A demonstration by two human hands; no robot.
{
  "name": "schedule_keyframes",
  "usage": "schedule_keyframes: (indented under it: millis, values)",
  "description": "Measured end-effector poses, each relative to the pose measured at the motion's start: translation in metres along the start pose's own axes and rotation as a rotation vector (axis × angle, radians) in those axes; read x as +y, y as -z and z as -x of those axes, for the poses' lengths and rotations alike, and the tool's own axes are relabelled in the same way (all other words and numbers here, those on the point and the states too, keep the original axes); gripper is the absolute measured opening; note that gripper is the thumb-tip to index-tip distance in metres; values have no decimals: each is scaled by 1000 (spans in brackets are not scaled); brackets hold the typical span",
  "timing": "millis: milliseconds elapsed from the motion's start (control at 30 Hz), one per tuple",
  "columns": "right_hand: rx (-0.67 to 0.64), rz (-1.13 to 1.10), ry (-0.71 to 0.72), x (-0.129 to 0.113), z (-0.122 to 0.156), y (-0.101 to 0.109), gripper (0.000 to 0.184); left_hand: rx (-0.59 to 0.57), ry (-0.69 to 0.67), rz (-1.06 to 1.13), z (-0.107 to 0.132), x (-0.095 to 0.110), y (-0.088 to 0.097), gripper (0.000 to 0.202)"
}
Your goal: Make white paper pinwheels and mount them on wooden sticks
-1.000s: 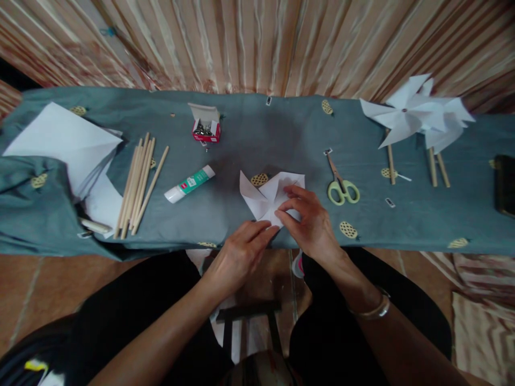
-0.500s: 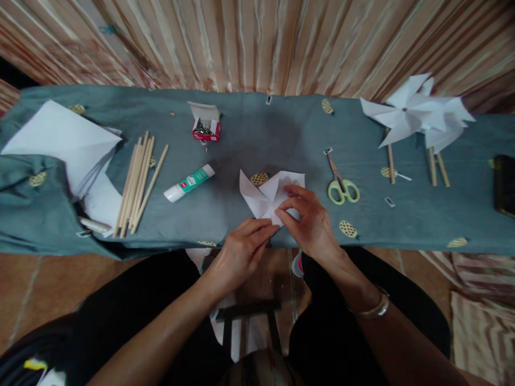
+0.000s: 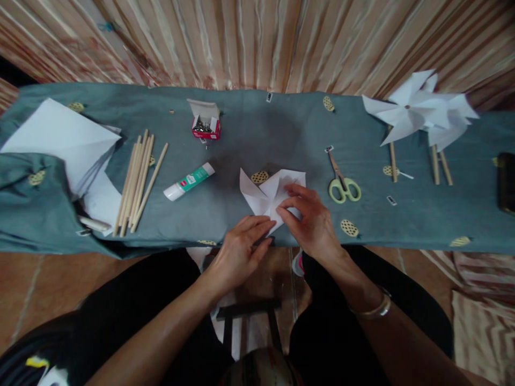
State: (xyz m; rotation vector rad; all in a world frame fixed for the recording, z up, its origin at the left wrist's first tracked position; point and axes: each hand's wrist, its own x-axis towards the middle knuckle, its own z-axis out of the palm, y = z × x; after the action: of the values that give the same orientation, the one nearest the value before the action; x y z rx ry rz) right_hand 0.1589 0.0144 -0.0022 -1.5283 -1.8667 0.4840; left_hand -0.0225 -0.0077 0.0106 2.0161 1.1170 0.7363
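Observation:
A white paper pinwheel (image 3: 259, 195), partly folded, lies near the table's front edge between my hands. My right hand (image 3: 308, 220) grips it, thumb and index finger pressing near its centre and the other fingers resting on the right part. My left hand (image 3: 243, 244) is at the lower-left edge of the paper. Its fingertips touch the paper while the thumb stands apart below them. My fingers cover part of the right and lower folds.
Left of the pinwheel lie a glue stick (image 3: 189, 181), several wooden sticks (image 3: 134, 182) and white paper sheets (image 3: 60, 134). Behind stands an open red box of metal pins (image 3: 206, 127). Green-handled scissors (image 3: 344, 188) lie right, with finished pinwheels (image 3: 410, 110) beyond and a dark object (image 3: 506, 182).
My left thumb has moved down, away from the left fingers and the paper's lower tip. My right hand keeps its grip, and the pinwheel stays in about the same place.

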Motion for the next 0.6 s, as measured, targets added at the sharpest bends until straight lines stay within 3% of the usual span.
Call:
schedule_keyframes:
  millis: [600]
  values:
    - [-20,34,30,0,2,0,8,-13,55,51,-5,-3,0,27]
